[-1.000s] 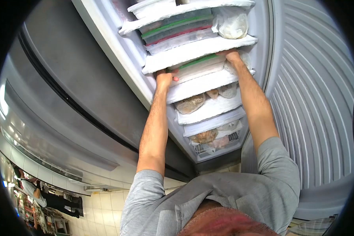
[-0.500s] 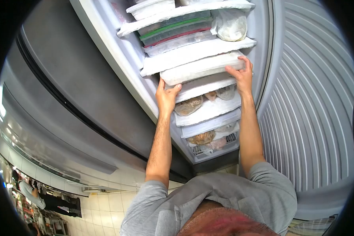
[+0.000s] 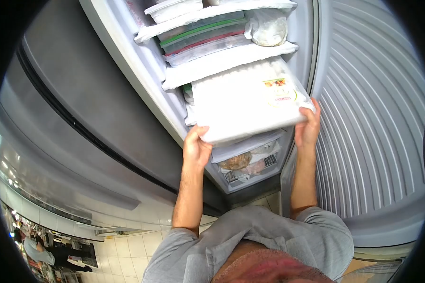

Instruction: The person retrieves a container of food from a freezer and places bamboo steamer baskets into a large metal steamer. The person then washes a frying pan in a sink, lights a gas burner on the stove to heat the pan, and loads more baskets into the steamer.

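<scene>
A wide, flat white box (image 3: 241, 104) with a coloured label on its top juts out of an upright freezer (image 3: 118, 56). My left hand (image 3: 197, 147) grips its near left corner, thumb on top. At the near right corner my right hand (image 3: 309, 123) holds the box the same way, with fingers curled round the edge. The back part of the box is still between the frosted shelves. It covers most of the shelf underneath, and my fingers under the box are hidden.
Stacked containers with green and red lids (image 3: 205, 40) and a wrapped white bundle (image 3: 269, 29) sit above. Bagged food (image 3: 236, 161) lies in the bottom compartment. The ribbed freezer door (image 3: 363, 122) stands open at right. A person (image 3: 42, 252) is far off at lower left.
Both hands have drawn the white box outward from its shelf toward me, so its labelled top now shows. The bags on the shelf below have become covered.
</scene>
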The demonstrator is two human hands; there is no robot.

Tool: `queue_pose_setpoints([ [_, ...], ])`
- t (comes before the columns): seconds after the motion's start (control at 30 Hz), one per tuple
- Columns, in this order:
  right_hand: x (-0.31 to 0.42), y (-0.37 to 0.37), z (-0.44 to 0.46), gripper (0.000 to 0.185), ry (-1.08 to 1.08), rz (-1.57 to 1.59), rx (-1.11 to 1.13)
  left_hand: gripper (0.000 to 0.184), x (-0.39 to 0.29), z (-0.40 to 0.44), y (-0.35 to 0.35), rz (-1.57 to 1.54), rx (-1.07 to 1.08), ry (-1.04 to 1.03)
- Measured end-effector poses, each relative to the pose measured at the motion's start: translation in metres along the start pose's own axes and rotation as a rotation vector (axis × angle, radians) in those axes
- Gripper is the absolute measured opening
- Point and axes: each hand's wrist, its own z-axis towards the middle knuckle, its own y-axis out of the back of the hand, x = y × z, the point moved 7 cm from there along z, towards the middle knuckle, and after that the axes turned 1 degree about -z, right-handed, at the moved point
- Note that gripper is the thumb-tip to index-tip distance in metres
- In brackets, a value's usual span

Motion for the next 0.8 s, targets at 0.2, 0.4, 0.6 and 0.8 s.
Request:
queue_pose_setpoints([
  [0.2,-0.017,0.042,-0.018,0.051,-0.234,0.084,0.147,0.057,0.028,-0.035,0.011,0.054,0.178,0.052],
  [0.4,0.002,0.057,-0.048,0.058,-0.177,0.036,0.137,0.069,0.052,-0.05,0.021,0.065,0.093,0.196],
  [0.6,0.02,0.071,-0.083,0.057,-0.136,-0.068,0.088,0.071,0.061,-0.082,0.028,0.026,0.151,0.228],
  [0.8,0.025,0.07,-0.12,0.056,-0.163,-0.116,-0.009,0.075,0.026,-0.101,0.028,0.077,0.156,0.239],
])
